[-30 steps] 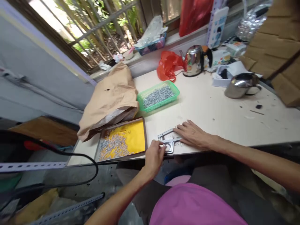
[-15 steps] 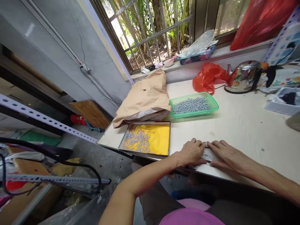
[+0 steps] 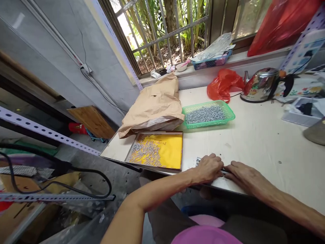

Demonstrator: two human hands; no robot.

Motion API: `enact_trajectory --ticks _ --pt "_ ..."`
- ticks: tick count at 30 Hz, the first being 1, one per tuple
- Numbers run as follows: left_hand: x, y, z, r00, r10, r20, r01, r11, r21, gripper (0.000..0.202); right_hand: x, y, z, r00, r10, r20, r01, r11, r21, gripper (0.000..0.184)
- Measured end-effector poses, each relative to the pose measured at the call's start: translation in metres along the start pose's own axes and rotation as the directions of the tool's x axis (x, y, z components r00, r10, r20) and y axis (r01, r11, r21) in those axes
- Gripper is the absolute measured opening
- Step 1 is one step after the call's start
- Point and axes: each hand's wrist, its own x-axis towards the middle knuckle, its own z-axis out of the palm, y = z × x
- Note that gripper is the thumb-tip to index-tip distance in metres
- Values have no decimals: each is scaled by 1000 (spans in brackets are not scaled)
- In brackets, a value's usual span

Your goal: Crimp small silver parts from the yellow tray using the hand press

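At the table's front edge, my left hand (image 3: 209, 167) is closed over a narrow metal piece (image 3: 198, 161). One end of this piece, with what look like holes, sticks out on the left of the hand, and the rest is mostly covered. Close by on the right, my right hand (image 3: 242, 174) has its fingers bent around the piece's other end, thumb side low. Left of the hands lies a shallow tray (image 3: 182, 152) with a yellow bottom and many small metal pins (image 3: 147, 154). Beyond them stands a green plastic basket (image 3: 230, 117) full of similar pins (image 3: 205, 114).
A large brown paper bag (image 3: 154, 105) rests behind the tray. Farther back are a red plastic bag (image 3: 223, 84), a metal kettle (image 3: 261, 84) and a white box (image 3: 302, 113). Below the table edge is a pink round thing (image 3: 207, 235). A barred window (image 3: 167, 37) faces the table.
The left hand has curled tighter, and a metal end now shows to its left. The flat face seen between the hands has narrowed to a dark strip. The view has shifted slightly.
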Motion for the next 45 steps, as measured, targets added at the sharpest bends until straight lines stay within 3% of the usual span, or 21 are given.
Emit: enact_trajectory --ticks 4,7,11,17,20,22,25,28,31,33,35,38,40,42,45 --pt "-4 -3 -1 995 -77 -70 75 997 -37 34 11 9 -18 998 -53 28 54 998 -44 32" --pt "-9 5 6 978 -102 -182 89 993 -82 25 23 22 -29 998 -67 20 68 996 -58 33" --pt "-13 27 24 951 -47 -304 -8 984 -178 26 40 35 -32 1000 5 -3 -6 990 -138 26" --pt "-16 48 37 942 -83 -326 -18 955 -295 34 69 46 -42 995 99 -16 -99 947 -304 19" --pt "-16 47 37 939 -75 -337 -38 948 -316 37 76 32 -49 994 104 35 -88 947 -308 19" --pt "-15 45 39 938 -61 -341 -58 943 -329 39 80 10 -49 995 -16 98 43 961 -274 20" --pt "-14 46 41 952 -85 -295 -30 930 -365 40 88 -30 -40 945 -227 234 274 943 -190 17" --pt "-26 55 37 975 -70 -211 -20 918 -397 34 95 -58 -23 890 -306 339 374 914 -158 14" --pt "-57 64 24 973 62 -224 -151 901 -406 30 96 -65 -5 876 -386 290 440 885 -150 15" --pt "-83 61 11 962 29 -271 -140 905 -402 26 94 -64 5 875 -428 226 460 880 -116 11" --pt "-105 44 -4 925 -188 -330 44 916 -400 24 94 -63 9 879 -429 207 452 889 -79 8" --pt "-119 -8 -25 740 -553 -383 414 823 -388 25 103 -63 -2 920 -353 169 368 928 -63 10" --pt "-116 -52 -34 660 -645 -386 553 764 -333 25 118 -57 -20 964 -260 52 263 963 -62 13" --pt "-107 -93 -39 626 -675 -391 619 735 -276 25 139 -44 -44 984 -144 -102 138 988 -65 16" --pt "-93 -136 -42 599 -699 -392 676 703 -220 27 170 -15 -81 961 -6 -277 -20 996 -91 14"
